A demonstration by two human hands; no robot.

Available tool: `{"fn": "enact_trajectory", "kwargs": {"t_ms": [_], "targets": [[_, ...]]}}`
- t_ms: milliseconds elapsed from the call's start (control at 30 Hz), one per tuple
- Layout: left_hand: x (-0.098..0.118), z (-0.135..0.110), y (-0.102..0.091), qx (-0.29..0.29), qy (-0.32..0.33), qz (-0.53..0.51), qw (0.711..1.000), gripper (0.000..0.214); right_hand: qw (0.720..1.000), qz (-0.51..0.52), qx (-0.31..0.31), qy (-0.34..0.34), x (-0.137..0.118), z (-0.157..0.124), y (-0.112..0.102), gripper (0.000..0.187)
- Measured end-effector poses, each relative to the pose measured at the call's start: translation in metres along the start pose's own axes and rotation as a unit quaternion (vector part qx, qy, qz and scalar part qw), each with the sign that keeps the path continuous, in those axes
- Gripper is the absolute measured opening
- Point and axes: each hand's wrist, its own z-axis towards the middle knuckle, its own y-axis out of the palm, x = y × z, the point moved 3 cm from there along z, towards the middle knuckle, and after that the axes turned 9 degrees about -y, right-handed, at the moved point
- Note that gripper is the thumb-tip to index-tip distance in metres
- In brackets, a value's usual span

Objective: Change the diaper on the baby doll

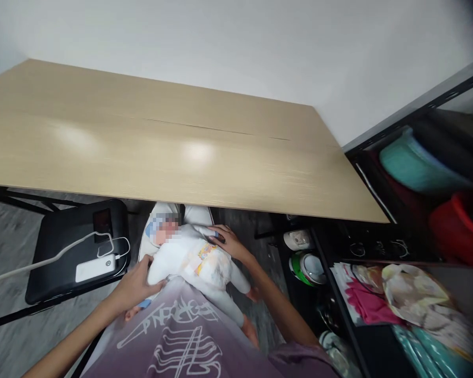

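A baby doll [173,265] in white with a printed diaper [208,262] lies across my lap, its head toward the upper left and its bare feet toward the lower right. My left hand [144,283] is closed around its near shoulder and upper arm, thumb on one side and fingers on the other. On the far side, my right hand [230,242] curls over the doll's other arm by a blue cuff. Some of the right fingertips are hidden against the doll. Its face is blurred out.
A wooden table [181,163] stands just ahead. To the left, a black stool seat [51,252] holds a white power bank [95,269] with a cable. Cans [313,269], a red bucket [457,226] and cloths [413,283] fill the shelves at right.
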Motion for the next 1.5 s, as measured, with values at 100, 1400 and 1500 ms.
{"fn": "enact_trajectory", "kwargs": {"t_ms": [100,1400,1500], "targets": [[0.009,0.004,-0.007,0.122,0.094,0.063,0.986,0.073,0.999,0.051,0.019,0.001,-0.009,-0.019,-0.008,0.04],[0.149,0.047,0.008,-0.071,0.398,0.07,0.912,0.023,0.976,0.004,-0.132,0.175,-0.061,-0.103,-0.036,0.063],[0.2,0.088,0.058,-0.064,0.428,0.215,0.875,0.048,0.969,0.011,-0.14,0.206,-0.056,-0.118,-0.031,0.055]]}}
